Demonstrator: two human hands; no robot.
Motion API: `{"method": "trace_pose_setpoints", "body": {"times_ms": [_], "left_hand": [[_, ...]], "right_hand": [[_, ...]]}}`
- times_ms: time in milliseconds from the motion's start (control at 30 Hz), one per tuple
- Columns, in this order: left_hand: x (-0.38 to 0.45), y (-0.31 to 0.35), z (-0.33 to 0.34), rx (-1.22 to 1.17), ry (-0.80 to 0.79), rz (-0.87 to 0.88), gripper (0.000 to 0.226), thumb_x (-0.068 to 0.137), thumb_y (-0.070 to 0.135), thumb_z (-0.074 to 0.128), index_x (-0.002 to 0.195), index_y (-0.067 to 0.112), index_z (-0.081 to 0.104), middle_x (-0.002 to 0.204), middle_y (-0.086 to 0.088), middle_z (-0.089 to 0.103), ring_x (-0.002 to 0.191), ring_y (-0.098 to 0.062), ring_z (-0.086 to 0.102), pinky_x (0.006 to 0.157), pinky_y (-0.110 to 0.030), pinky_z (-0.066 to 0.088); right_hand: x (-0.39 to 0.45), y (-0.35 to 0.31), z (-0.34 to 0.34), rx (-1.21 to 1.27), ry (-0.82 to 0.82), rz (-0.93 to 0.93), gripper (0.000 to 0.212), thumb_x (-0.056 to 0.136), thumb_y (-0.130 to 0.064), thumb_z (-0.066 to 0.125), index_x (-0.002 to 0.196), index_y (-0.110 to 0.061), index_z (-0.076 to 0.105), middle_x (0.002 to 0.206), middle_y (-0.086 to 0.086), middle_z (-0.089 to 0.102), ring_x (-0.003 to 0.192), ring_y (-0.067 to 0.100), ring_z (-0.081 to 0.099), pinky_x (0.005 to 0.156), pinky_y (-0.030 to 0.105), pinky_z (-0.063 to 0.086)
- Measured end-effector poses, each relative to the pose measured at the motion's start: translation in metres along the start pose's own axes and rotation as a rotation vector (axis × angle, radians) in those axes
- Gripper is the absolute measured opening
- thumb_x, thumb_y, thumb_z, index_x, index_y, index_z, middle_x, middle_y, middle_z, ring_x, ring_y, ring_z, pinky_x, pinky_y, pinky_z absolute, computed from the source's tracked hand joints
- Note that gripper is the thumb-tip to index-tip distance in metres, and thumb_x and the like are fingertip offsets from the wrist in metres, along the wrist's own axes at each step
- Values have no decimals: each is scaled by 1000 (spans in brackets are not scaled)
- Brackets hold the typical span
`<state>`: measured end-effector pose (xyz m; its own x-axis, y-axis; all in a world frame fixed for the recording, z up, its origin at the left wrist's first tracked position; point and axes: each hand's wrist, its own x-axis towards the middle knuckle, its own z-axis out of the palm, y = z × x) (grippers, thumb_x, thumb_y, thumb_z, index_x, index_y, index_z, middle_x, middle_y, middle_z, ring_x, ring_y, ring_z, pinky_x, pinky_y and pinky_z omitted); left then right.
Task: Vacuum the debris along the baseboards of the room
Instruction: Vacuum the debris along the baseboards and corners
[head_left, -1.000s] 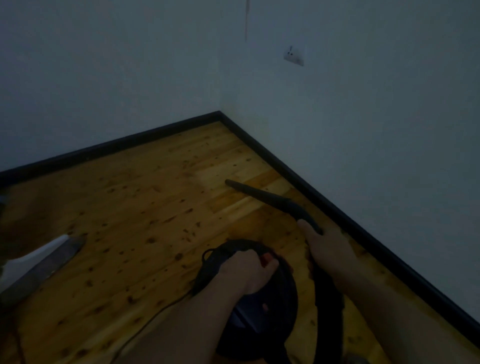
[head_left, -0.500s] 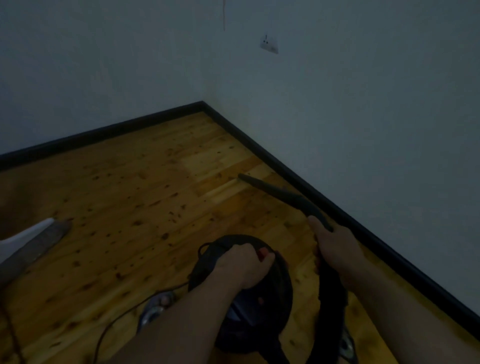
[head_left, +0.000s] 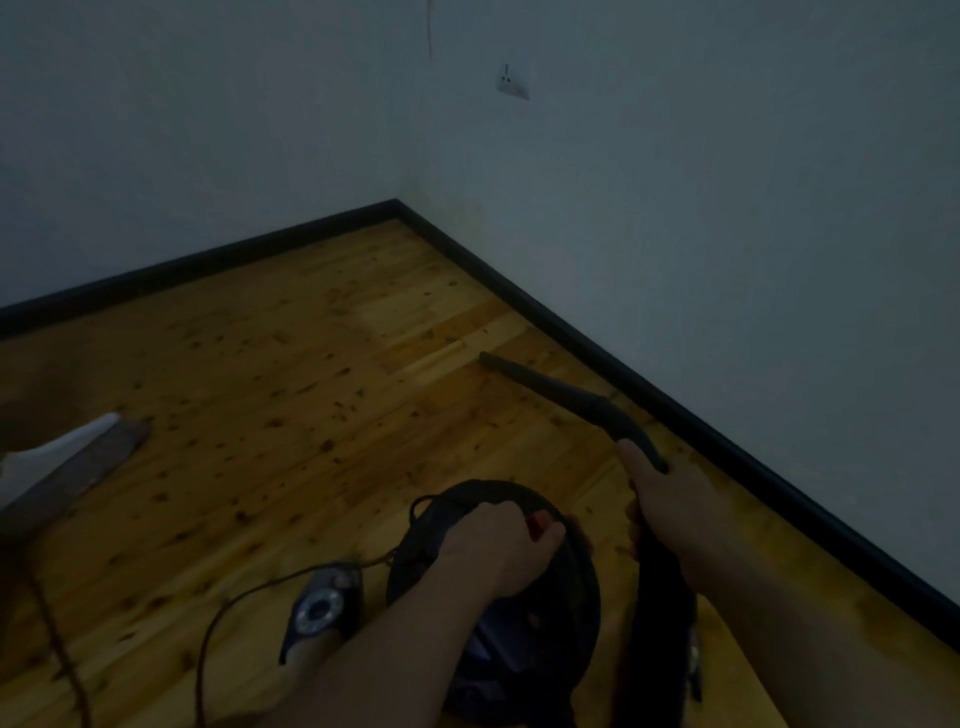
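A round black vacuum cleaner (head_left: 566, 597) sits on the wooden floor in front of me. My left hand (head_left: 493, 551) grips the handle on its top. My right hand (head_left: 670, 499) holds the black hose where it meets the long crevice nozzle (head_left: 550, 387). The nozzle slants forward over the floor, its tip a short way off the black baseboard (head_left: 649, 384) on the right wall. The room is dim and no debris can be made out.
A second black baseboard (head_left: 208, 260) runs along the left wall to the corner. A power cord (head_left: 244, 597) trails left from the vacuum. A foot in a dark shoe (head_left: 317, 613) stands beside it. A pale board (head_left: 62, 467) lies at far left. A wall socket (head_left: 511, 83) sits above.
The nozzle and my right hand have shifted right, closer to the right baseboard. My view has dropped, showing the shoe and more cord. My left hand stays on the vacuum handle.
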<state>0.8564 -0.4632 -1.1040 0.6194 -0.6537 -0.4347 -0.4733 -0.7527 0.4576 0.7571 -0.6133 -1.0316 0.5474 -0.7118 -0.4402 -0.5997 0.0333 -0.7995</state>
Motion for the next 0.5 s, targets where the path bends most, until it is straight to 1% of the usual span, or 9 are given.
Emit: {"method": "trace_pose_setpoints", "body": {"times_ms": [67, 167, 333, 433, 500], "left_hand": [[-2, 1, 3, 12, 15, 13, 65, 97, 74, 37, 69, 16, 49, 66, -4, 53, 54, -23, 50, 51, -32, 39], [-1, 2, 4, 35, 48, 3, 65, 97, 74, 37, 71, 17, 50, 68, -4, 56, 54, -22, 51, 48, -32, 40], [12, 11, 2, 123, 147, 15, 66, 97, 75, 34, 77, 17, 58, 73, -4, 64, 60, -21, 62, 51, -33, 52], [20, 17, 1, 143, 142, 21, 66, 96, 75, 35, 79, 17, 58, 74, -3, 63, 60, -19, 60, 52, -32, 51], [22, 19, 3, 120, 114, 15, 65, 95, 76, 36, 77, 18, 56, 74, -2, 62, 59, -18, 58, 53, -32, 49]], "right_hand": [[1, 2, -5, 26, 8, 14, 48, 101, -52, 57, 88, -6, 60, 57, 7, 55, 51, 23, 55, 58, 39, 52], [12, 2, -13, 76, 39, 36, 46, 102, -48, 57, 82, -7, 58, 54, 6, 53, 50, 23, 53, 55, 37, 51], [37, -2, -27, 114, 66, 60, 47, 104, -47, 56, 79, -7, 56, 58, 9, 54, 51, 24, 53, 54, 35, 49], [41, 1, -36, 141, 89, 78, 47, 103, -47, 56, 78, -7, 56, 60, 10, 55, 52, 24, 54, 53, 35, 50], [41, 5, -40, 137, 109, 89, 49, 101, -51, 57, 78, -9, 58, 64, 11, 57, 57, 26, 56, 57, 38, 53]]}}
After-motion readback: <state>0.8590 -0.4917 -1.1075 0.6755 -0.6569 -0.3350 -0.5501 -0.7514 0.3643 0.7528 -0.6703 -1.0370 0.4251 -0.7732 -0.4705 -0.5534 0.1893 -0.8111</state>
